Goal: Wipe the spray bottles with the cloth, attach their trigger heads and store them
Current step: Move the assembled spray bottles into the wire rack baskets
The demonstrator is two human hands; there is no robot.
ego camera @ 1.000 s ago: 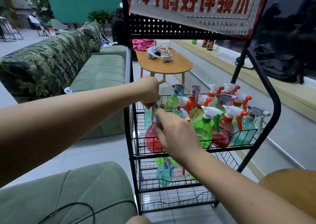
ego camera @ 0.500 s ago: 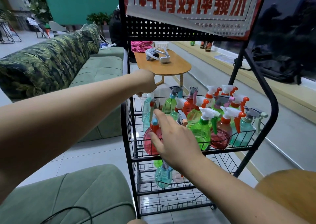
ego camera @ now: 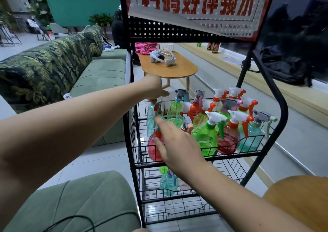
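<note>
Storing is in hand. The left hand (ego camera: 154,90) is at the far left corner of the top tier of the rack (ego camera: 230,157), over the head of a teal bottle (ego camera: 150,114); pinching or just touching, I cannot tell. The right hand (ego camera: 177,145), fingers spread, lies against the red bottle (ego camera: 153,148) at the near left. Best to seat each bottle upright, its trigger turned clear of neighbours, then let go.

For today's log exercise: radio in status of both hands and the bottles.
Left hand at trigger head of pale blue bottle, grip unclear. Right hand open, by red bottle. Top basket crowded with bottles; no cloth seen.
</note>
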